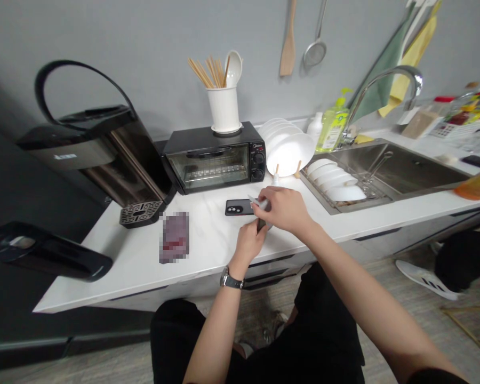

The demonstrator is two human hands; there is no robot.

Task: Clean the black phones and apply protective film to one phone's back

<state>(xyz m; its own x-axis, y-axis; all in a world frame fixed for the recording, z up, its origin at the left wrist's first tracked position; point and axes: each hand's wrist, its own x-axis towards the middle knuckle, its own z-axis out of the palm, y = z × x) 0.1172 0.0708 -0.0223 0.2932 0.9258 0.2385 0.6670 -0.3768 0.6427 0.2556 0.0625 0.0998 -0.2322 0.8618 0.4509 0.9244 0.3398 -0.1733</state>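
Note:
Close together above the front of the counter are both hands. My left hand [250,241], with a dark watch [232,279] on the wrist, is closed around a small dark object [261,224], mostly hidden by the fingers. Just above it, my right hand [285,207] pinches a light grey, pointed piece [257,202] whose kind I cannot make out. Whether the two pieces are joined does not show. Behind the hands a dark phone [237,207] lies on the white counter [212,229], its camera side up and its right end hidden.
A black toaster oven [216,166] carries a white utensil holder [224,106]. To the left are a dark drink machine [116,154] and a blurred-out flat item [175,237]. Racked plates [290,154], bowls [336,181] and a sink [416,173] are rightward. Another person's shoe [426,278] shows right.

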